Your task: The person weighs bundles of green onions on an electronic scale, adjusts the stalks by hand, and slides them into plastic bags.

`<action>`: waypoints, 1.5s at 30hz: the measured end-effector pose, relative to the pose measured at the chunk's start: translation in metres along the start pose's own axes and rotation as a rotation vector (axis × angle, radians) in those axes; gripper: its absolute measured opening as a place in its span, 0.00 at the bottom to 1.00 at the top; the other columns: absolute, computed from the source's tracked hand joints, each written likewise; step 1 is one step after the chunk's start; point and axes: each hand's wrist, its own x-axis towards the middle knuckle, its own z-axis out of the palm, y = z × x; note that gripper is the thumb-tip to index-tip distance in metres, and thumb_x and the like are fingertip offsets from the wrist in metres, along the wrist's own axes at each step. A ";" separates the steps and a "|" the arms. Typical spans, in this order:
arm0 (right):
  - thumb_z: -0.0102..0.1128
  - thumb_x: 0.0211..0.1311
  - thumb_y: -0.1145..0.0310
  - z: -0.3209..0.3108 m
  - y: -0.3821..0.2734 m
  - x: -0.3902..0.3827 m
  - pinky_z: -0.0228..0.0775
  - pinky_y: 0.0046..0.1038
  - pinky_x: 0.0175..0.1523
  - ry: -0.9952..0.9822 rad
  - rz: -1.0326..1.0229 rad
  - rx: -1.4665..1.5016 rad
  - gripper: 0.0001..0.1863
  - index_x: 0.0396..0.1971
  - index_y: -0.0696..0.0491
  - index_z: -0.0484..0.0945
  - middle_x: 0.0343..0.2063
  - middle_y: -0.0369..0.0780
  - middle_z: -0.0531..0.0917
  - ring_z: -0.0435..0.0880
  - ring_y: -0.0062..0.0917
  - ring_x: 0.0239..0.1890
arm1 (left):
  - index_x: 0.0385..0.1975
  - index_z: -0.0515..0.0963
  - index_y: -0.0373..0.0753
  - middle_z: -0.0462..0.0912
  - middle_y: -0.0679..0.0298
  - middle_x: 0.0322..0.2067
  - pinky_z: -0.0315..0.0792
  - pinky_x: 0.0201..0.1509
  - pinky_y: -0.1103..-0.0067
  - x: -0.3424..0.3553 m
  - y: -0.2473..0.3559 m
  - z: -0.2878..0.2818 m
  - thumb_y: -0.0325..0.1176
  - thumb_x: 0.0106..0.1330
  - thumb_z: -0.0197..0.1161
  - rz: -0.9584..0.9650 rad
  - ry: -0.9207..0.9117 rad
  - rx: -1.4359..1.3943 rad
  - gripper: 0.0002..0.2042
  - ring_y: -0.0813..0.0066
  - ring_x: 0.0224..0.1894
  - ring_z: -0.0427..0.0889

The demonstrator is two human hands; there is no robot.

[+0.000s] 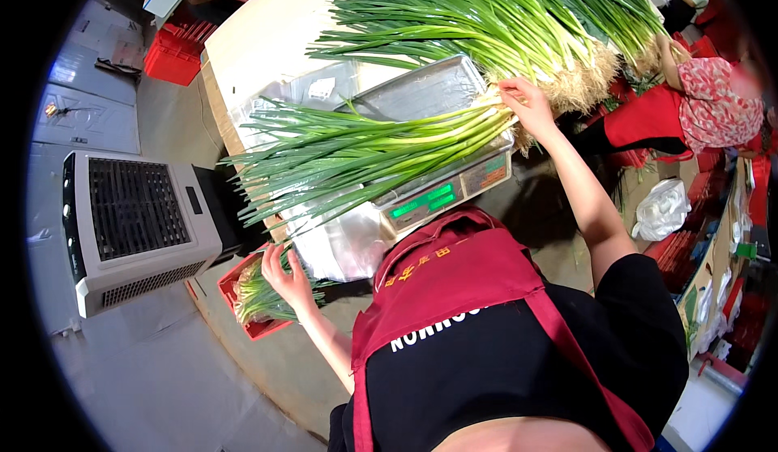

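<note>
Bunch of green onions (405, 145) meets the right hand (531, 107) at its root end; those fingers are part-curled, and whether they grip I cannot tell. From there its long axis runs left across the scale (452, 192). Farthest off, just bodyward of the leaf tips, the left hand (287, 280) spreads, apparently empty.

Quantities, with clock positions taken from the view centre. Wearer's hands: two; right hand (531, 110) at 2 o'clock, left hand (289, 283) at 8. Long green onion bunch (381, 145) on scale: one, at 12; stalks overlap, count indeterminate. Scale (421, 201): one, at 1. Air cooler (138, 229): one, at 9. Onion-filled red crate (228, 283): one, at 8. Apron (462, 265) on wearer: one, at 4.
</note>
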 end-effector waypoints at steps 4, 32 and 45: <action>0.56 0.54 0.73 0.005 -0.005 -0.005 0.69 0.22 0.43 -0.026 -0.051 -0.061 0.10 0.37 0.56 0.76 0.37 0.38 0.79 0.77 0.24 0.40 | 0.38 0.74 0.36 0.73 0.57 0.45 0.61 0.54 0.68 0.008 0.005 0.012 0.31 0.58 0.58 0.035 -0.004 0.011 0.10 0.60 0.50 0.68; 0.57 0.57 0.64 -0.003 -0.054 0.059 0.65 0.25 0.49 -0.275 0.127 0.085 0.15 0.39 0.59 0.75 0.35 0.37 0.79 0.75 0.23 0.40 | 0.37 0.74 0.36 0.72 0.56 0.44 0.61 0.53 0.67 0.004 0.013 0.024 0.28 0.57 0.59 0.022 -0.052 -0.049 0.09 0.57 0.49 0.67; 0.59 0.52 0.64 -0.081 0.052 0.103 0.60 0.29 0.57 0.464 0.033 -0.153 0.23 0.49 0.56 0.70 0.48 0.43 0.74 0.70 0.30 0.53 | 0.38 0.73 0.37 0.72 0.56 0.43 0.62 0.53 0.68 0.010 0.016 0.030 0.29 0.57 0.59 0.011 -0.048 -0.065 0.10 0.58 0.49 0.68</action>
